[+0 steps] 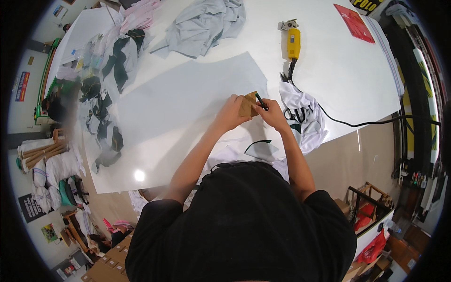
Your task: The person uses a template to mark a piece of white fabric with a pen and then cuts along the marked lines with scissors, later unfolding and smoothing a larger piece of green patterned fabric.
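Note:
Between my hands is a small piece of brown cardboard point(247, 105). My left hand point(231, 113) pinches its left side, with the fingers along the top and lower edge. My right hand point(272, 115) touches its right edge and grips a dark pen point(261, 101) with a green end, which points up and left. Under the hands lies a pale grey fabric panel point(192, 84) spread flat on the white table point(338, 94). Just right of my right hand, black-handled scissors point(293, 114) rest on bunched white fabric point(310, 120).
A yellow electric cutter point(293, 44) stands at the far right, its black cable point(357, 124) running off the right edge. Crumpled grey fabric point(202, 28) lies at the back. Dark green and grey scraps point(115, 66) pile up on the left. A red packet point(354, 23) is at the far right corner.

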A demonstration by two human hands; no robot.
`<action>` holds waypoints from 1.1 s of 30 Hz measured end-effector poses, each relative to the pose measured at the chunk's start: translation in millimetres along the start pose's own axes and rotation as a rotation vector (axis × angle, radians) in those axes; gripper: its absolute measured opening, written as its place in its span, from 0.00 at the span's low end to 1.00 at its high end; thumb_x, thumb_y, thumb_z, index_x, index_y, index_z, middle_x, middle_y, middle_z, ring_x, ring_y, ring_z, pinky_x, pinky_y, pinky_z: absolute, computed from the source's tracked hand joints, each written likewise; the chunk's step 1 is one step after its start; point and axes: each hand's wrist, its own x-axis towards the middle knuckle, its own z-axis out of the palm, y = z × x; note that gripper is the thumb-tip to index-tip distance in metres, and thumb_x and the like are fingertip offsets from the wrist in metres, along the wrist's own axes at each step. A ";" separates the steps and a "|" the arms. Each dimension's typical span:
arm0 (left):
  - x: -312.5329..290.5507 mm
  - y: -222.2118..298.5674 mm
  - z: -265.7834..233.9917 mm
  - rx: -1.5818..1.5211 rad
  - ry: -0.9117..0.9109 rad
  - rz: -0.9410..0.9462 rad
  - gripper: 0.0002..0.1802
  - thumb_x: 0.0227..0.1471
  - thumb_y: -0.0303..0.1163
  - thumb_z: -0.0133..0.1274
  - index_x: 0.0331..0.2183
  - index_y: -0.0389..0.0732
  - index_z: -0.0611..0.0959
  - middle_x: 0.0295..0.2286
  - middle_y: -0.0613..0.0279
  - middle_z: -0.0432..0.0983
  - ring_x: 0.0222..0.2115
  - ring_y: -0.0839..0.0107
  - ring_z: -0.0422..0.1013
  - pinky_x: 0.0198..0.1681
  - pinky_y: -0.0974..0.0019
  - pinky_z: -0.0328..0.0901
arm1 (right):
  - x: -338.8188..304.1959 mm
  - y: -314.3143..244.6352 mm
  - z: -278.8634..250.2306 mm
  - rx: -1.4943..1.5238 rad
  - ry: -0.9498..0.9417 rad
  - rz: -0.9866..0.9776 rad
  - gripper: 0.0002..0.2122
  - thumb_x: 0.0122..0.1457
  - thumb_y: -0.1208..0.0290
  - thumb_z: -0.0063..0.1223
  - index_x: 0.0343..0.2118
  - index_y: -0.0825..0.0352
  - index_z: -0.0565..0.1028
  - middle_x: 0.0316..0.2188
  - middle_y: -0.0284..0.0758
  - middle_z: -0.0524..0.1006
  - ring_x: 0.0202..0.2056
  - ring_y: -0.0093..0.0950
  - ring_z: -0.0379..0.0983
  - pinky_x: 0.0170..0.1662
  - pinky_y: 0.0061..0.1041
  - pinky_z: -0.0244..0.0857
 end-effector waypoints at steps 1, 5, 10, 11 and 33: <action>5.7 2.6 -1.3 0.016 -0.047 -0.027 0.43 0.41 0.47 0.69 0.53 0.33 0.73 0.46 0.49 0.70 0.49 0.49 0.68 0.51 0.55 0.67 | 1.9 3.8 -2.7 0.026 0.023 -0.031 0.15 0.62 0.62 0.58 0.30 0.72 0.79 0.21 0.26 0.72 0.24 0.15 0.61 0.27 0.22 0.55; 37.7 -2.4 -4.1 0.150 -0.072 -0.048 0.41 0.40 0.49 0.69 0.50 0.33 0.75 0.45 0.49 0.69 0.48 0.50 0.68 0.50 0.54 0.67 | 7.5 0.1 -41.0 0.256 0.265 0.235 0.17 0.66 0.60 0.49 0.36 0.71 0.81 0.26 0.33 0.80 0.25 0.20 0.68 0.31 0.24 0.64; 82.2 -12.7 4.0 0.289 -0.099 -0.020 0.41 0.37 0.50 0.69 0.48 0.33 0.77 0.45 0.48 0.67 0.47 0.49 0.67 0.50 0.52 0.67 | 6.0 -1.7 -84.2 0.580 0.565 0.176 0.22 0.71 0.54 0.40 0.39 0.71 0.78 0.21 0.27 0.64 0.23 0.19 0.63 0.29 0.22 0.63; 87.6 -16.9 10.3 0.295 -0.098 -0.016 0.41 0.37 0.50 0.69 0.48 0.33 0.77 0.45 0.47 0.67 0.47 0.48 0.67 0.50 0.51 0.67 | 4.4 1.7 -88.5 0.655 0.540 0.184 0.22 0.71 0.53 0.40 0.39 0.71 0.78 0.21 0.27 0.66 0.23 0.19 0.63 0.28 0.22 0.62; 112.6 -16.8 45.0 0.327 -0.117 0.059 0.42 0.38 0.50 0.69 0.50 0.33 0.75 0.46 0.46 0.66 0.47 0.45 0.67 0.52 0.49 0.65 | 34.5 56.5 -47.1 -0.183 0.447 -0.303 0.11 0.64 0.74 0.53 0.48 0.67 0.76 0.42 0.41 0.79 0.43 0.36 0.76 0.47 0.29 0.68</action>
